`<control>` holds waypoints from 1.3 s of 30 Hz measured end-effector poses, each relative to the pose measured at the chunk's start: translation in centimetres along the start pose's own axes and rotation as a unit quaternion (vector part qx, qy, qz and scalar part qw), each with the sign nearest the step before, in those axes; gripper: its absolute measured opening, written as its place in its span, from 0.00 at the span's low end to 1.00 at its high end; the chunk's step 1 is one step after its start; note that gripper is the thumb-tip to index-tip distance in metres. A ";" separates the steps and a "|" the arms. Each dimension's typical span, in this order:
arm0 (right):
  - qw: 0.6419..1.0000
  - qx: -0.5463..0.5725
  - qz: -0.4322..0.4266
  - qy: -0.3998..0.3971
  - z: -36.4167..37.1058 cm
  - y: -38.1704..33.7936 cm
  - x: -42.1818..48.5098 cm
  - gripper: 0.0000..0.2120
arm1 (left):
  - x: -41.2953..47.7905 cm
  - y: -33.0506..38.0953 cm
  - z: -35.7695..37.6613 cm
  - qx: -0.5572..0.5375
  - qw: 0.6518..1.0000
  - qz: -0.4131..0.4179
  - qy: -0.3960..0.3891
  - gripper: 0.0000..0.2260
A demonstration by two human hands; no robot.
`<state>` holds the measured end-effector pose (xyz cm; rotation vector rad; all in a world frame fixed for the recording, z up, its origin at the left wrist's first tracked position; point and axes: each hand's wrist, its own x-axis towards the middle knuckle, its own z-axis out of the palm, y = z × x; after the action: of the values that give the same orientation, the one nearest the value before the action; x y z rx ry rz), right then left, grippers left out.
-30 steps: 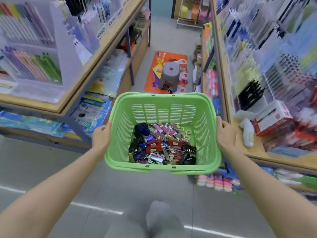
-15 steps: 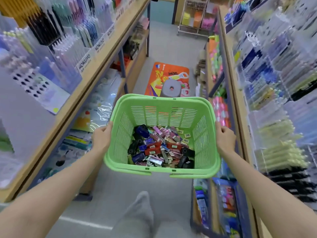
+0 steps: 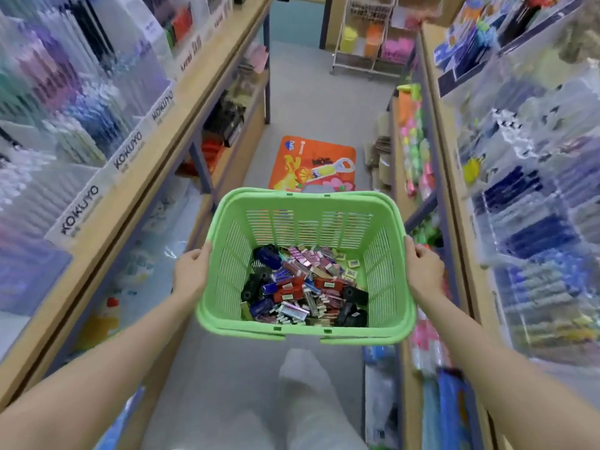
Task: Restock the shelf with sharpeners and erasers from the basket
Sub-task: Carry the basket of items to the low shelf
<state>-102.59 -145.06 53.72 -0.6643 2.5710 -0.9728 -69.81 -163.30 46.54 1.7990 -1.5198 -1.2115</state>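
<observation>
I carry a green plastic basket [image 3: 308,203] in front of me, above the aisle floor. Its bottom holds a heap of small sharpeners and erasers [image 3: 305,287] in black, blue, red and pink wrappers. My left hand [image 3: 191,274] grips the basket's left rim, fingers curled over the edge. My right hand [image 3: 422,271] grips the right rim the same way. The basket is level between the two shelf rows.
A wooden shelf with pen racks [image 3: 97,131] runs along the left, another shelf of pens [image 3: 519,190] along the right. An orange floor mat [image 3: 311,164] lies ahead in the aisle. A wire rack [image 3: 373,37] stands at the far end. My leg [image 3: 308,401] shows below.
I have walked forward down the aisle with the basket. The mat and the shelves have come closer, and the grey stool on the mat is now hidden behind the basket. Both hands keep their grip.
</observation>
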 end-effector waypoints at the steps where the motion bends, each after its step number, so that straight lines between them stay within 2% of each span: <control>1: 1.000 0.000 0.000 0.000 0.5 -0.6 2.4 0.23 | 1.8 1.0 0.9 0.007 1.000 -0.001 0.005 0.21; 11: 1.000 0.021 -0.004 -0.014 5.9 -8.2 21.1 0.23 | 17.8 10.5 6.8 0.015 1.000 -0.007 0.023 0.21; 24: 0.999 0.035 -0.028 -0.016 12.6 -18.3 41.2 0.23 | 37.5 21.9 12.2 0.026 0.999 -0.004 0.037 0.21; 27: 0.998 0.029 -0.038 -0.035 14.0 -19.6 46.6 0.23 | 40.3 23.7 14.1 0.019 0.998 -0.023 0.060 0.21; 33: 0.988 -0.025 -0.127 -0.088 16.8 -24.0 56.7 0.25 | 42.3 24.7 18.1 -0.035 0.986 -0.100 0.132 0.24; 36: 0.978 -0.051 -0.161 -0.121 18.8 -26.5 60.2 0.26 | 42.8 24.2 19.4 -0.069 0.973 -0.144 0.165 0.24; 39: 0.968 -0.085 -0.180 -0.150 21.2 -28.7 62.6 0.24 | 43.6 23.9 20.0 -0.093 0.962 -0.177 0.187 0.24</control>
<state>-137.22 -208.16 50.32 -1.2552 2.3228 -0.6859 -99.81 -207.51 42.62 2.0810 -0.8722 -1.0470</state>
